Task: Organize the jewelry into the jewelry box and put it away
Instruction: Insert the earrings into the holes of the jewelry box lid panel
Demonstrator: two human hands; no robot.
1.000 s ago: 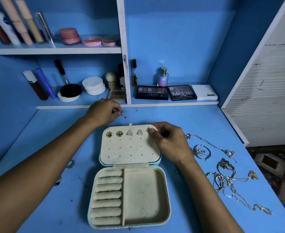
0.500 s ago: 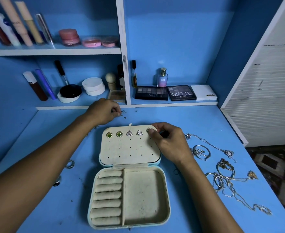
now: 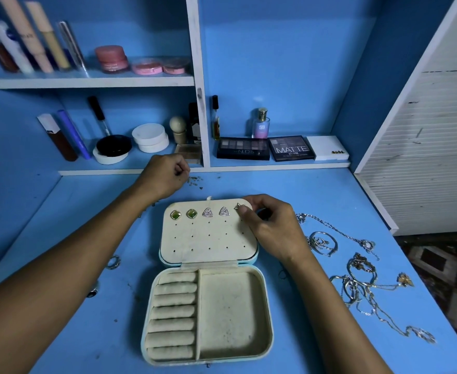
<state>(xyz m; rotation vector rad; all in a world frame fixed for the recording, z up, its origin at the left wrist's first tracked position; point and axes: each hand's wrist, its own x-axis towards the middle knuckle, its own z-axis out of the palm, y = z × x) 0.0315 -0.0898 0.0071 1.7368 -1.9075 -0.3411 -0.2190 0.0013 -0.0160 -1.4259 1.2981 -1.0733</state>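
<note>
Pinching a small stud earring (image 3: pixel 238 206) at the top right corner of the lid panel, the right hand (image 3: pixel 271 228) has thumb and fingertips closed tight on it, so most of the stud is covered and I can't really make out its shape. The left hand (image 3: pixel 165 175) sits past the far edge of the box with its fingers curled in near a scatter of tiny bits (image 3: pixel 195 180) on the table; whether it's actually holding one is too small to tell.

The jewelry box (image 3: pixel 208 282) lies open flat in the middle of the blue table (image 3: pixel 316 190). Its peg panel carries two green studs (image 3: pixel 183 214) and two silver triangle studs (image 3: pixel 216 212) in the top row, with rows of bare holes below. Ring rolls fill the left of the tray, the right compartment is open.

Off to the right, well apart from the box, there's a tangle of chains and hoops (image 3: pixel 356 276) running toward the table's right edge. A couple of rings (image 3: pixel 113 261) peek out beside the left forearm, partly hidden. The near edge of the box is nearly cut off at the bottom of the view.
</note>
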